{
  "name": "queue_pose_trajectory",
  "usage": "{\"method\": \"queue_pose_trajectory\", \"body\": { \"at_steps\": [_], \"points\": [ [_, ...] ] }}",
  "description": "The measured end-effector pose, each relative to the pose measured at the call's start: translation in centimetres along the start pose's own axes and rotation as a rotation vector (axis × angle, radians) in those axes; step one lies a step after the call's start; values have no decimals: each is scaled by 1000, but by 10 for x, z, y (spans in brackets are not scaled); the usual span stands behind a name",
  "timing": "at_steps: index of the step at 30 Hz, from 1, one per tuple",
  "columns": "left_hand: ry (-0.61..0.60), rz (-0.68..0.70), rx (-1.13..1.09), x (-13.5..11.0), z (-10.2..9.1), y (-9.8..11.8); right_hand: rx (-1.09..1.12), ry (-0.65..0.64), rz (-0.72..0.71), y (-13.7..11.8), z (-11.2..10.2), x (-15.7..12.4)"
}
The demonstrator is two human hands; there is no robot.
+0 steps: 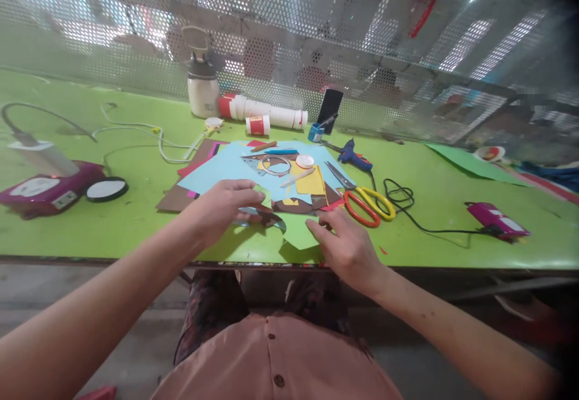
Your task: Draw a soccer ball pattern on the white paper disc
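My right hand (347, 242) pinches a light green piece of paper (299, 232) near the table's front edge. My left hand (226, 204) is closed on cut paper pieces; a dark one (270, 218) sticks out from under its fingers towards the green piece. Just beyond my hands lie light blue paper sheets (208, 168) on top of brown ones (174, 200), with yellow paper (312, 181) over them. Scissors (362, 198) with one orange and one yellow handle lie open beyond my right hand. A clear ring (277, 165), a blue pen (283, 152) and a small white lid (304, 161) rest on the sheets.
A blue glue gun (355, 157) lies at the back right, its black cord running to a purple power block (497, 220). Paper cups (257, 125), a white thermos (203, 95) and a phone (330, 110) stand along a perforated metal screen. A purple power strip (58, 192) is at left.
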State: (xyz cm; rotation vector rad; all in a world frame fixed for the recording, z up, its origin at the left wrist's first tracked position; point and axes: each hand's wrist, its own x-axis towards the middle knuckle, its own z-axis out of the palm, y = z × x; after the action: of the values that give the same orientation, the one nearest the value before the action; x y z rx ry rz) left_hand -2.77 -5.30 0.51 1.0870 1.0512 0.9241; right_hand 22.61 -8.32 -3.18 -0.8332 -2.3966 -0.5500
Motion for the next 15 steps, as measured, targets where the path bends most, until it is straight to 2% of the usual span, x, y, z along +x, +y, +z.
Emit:
{"method": "queue_pose_trajectory", "body": {
  "at_steps": [4, 11, 15],
  "points": [
    [13, -3, 0, 8, 1, 1, 9, -34, -5, 2, -4, -4],
    [-24, -22, -64, 3, 9, -1, 25, -87, -47, 4, -12, -13],
    [3, -19, -56, 0, 10, -3, 23, -115, -81, 6, -17, -13]
  ]
}}
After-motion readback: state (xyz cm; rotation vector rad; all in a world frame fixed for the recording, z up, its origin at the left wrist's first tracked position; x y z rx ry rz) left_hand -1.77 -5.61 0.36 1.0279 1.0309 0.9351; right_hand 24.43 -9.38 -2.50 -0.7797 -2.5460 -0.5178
